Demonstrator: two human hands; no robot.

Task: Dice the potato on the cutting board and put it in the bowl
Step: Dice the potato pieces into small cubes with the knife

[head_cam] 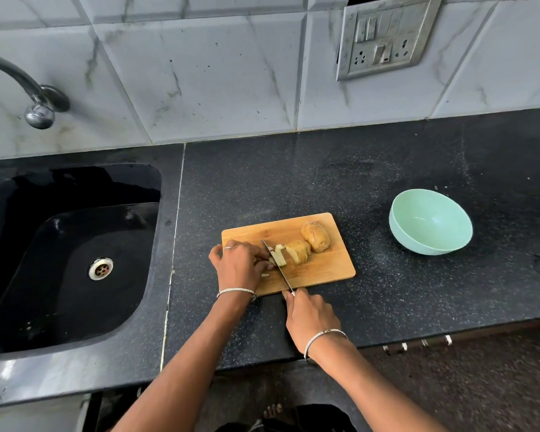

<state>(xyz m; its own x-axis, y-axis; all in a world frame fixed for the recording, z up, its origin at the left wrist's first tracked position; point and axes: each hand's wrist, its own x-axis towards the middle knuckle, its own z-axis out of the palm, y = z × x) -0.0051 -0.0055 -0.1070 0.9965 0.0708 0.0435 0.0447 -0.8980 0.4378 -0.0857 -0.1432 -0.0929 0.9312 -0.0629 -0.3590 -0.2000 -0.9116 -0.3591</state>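
A wooden cutting board [321, 269] lies on the black counter. On it rest a potato half [315, 236], skin up, a second partly cut piece [298, 251] and pale potato strips [279, 255]. My left hand [239, 265] presses down on the strips at the board's left end. My right hand [309, 319] grips the handle of a knife [278, 266], whose blade runs across the strips right beside my left fingers. A mint green bowl [430, 226] stands empty on the counter to the right of the board.
A black sink [66, 263] with a metal drain fills the left side, under a steel tap [38, 101]. A tiled wall with a socket panel [384, 39] rises behind. The counter's front edge runs just below my wrists.
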